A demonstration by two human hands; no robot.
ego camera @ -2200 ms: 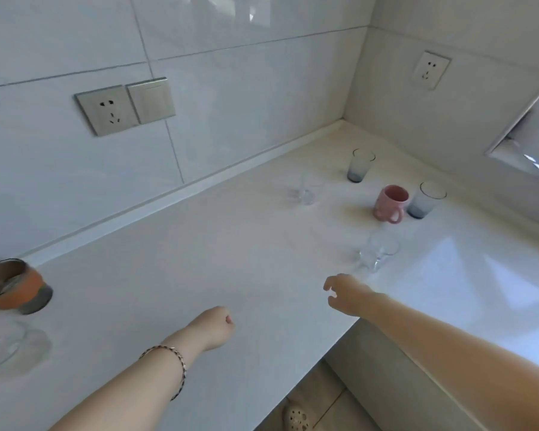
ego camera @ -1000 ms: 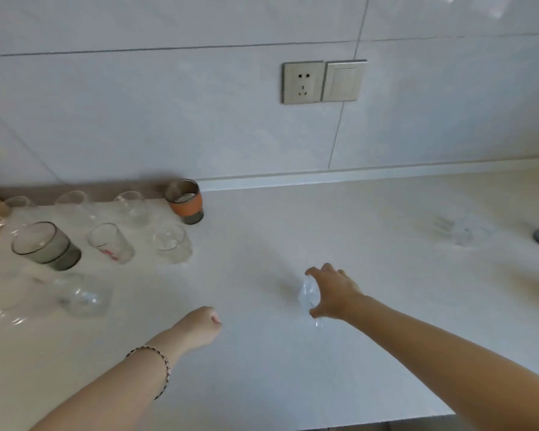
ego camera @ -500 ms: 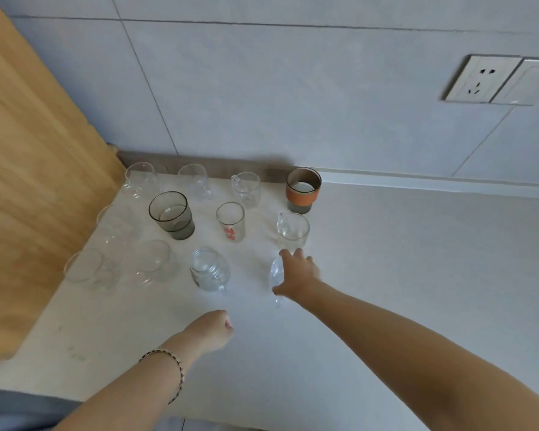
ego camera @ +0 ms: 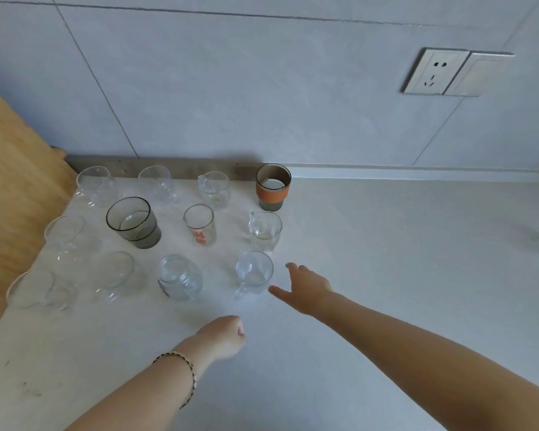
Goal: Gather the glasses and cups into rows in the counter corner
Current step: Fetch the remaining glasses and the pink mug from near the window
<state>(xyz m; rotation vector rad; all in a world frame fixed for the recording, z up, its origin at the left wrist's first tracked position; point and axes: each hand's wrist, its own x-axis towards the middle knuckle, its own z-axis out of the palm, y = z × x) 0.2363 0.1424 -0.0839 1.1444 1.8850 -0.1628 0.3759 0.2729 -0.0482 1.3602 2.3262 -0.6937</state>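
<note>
The right hand (ego camera: 308, 289) is seen open above a pale stone counter (ego camera: 386, 275), fingers spread and nothing held, its thumb tip just beside a small clear glass mug with a handle (ego camera: 254, 273); whether they touch cannot be told. The mug stands upright just left of that hand, at the near right end of rows of mostly clear glasses (ego camera: 199, 223), with a grey cup banded in orange (ego camera: 273, 188) beyond it by the grey tiled wall (ego camera: 262, 88). Nearer than the mug, the left hand (ego camera: 223, 335) is curled into an empty fist.
</note>
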